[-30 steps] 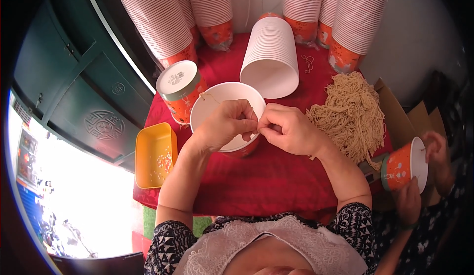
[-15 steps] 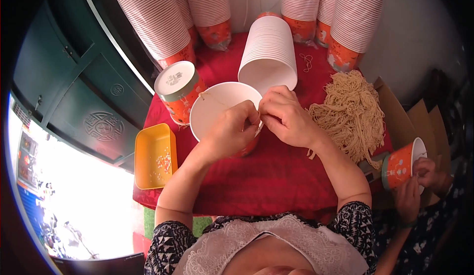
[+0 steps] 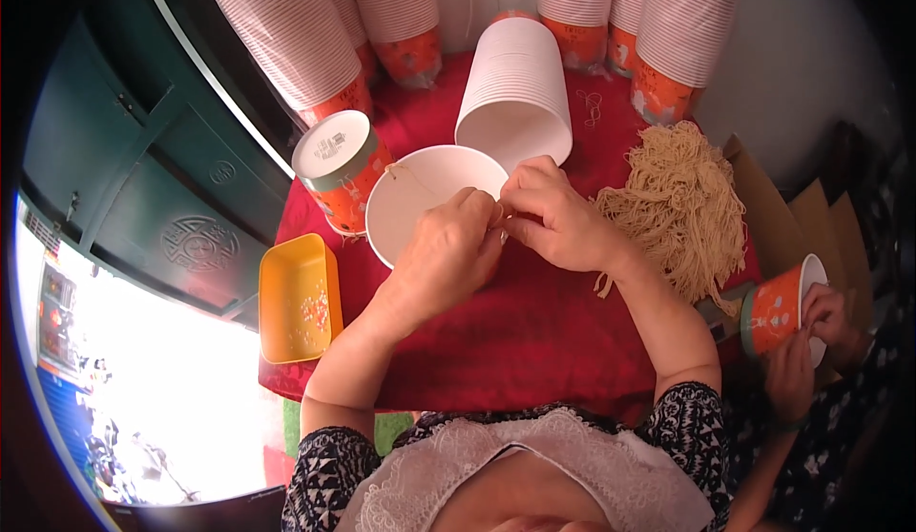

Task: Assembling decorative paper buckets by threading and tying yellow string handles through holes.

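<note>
A white-lined paper bucket [image 3: 412, 198] with an orange outside rests on the table, its mouth toward me. A thin tan cord [image 3: 395, 167] is fixed at the left of its rim and trails across the inside. At the right of the rim, my left hand [image 3: 450, 246] and my right hand [image 3: 555, 219] meet, fingertips pinched together. A bit of cord shows between them; the fingers partly hide it. Just right of my right hand lies a heap of tan cords [image 3: 682, 212].
Left stand an upturned orange bucket [image 3: 334, 165] and a yellow tray [image 3: 298, 298] with small beads. Behind lies a nested bucket stack [image 3: 515, 83]; tall wrapped stacks [image 3: 286, 36] line the back of the red-covered table [image 3: 534, 351]. At right, another person's hands [image 3: 806, 341] hold a bucket [image 3: 775, 312].
My left hand has turned slightly, its knuckles now more upward, and my right fingers have shifted a little at the rim. The whole view has tilted slightly.
</note>
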Tool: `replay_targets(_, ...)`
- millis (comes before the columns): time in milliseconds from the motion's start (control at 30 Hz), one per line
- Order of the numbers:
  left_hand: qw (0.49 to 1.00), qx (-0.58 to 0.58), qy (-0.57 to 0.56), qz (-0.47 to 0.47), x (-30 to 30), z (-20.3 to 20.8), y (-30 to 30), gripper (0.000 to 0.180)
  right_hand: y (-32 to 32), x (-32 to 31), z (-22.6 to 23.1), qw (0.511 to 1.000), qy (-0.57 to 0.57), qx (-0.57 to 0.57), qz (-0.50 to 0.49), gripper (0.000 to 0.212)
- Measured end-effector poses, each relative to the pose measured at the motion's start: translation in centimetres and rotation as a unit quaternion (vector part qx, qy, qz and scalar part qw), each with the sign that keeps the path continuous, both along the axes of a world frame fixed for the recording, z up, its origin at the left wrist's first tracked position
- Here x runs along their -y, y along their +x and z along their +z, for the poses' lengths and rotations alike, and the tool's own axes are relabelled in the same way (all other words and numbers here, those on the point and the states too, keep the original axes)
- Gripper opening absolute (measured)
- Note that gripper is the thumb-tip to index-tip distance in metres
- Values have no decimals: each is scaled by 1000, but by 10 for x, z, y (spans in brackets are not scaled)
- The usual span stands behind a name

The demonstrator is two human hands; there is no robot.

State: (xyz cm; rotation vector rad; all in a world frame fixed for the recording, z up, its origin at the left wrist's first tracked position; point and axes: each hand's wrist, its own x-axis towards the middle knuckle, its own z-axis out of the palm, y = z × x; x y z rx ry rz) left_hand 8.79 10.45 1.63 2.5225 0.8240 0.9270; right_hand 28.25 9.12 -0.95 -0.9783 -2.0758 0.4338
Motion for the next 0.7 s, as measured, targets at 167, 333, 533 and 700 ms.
replay_targets(167,999,25,-45,-1,-6,-2,-2,13,2,-5,2,999,-13,-34,5,11)
replay_targets(333,984,41,-173,-6,-14,3,-11,13,-3,-3,7,997,-34,-68,19,8)
replay_targets(533,941,58,-331,-35,-19,5,-16,9,-4,7,15,999,-2,-30,16,10)
replay_targets(700,943,50,-328,-31,-23,3,-22,10,-6,12,19,997,69,9,21,10)
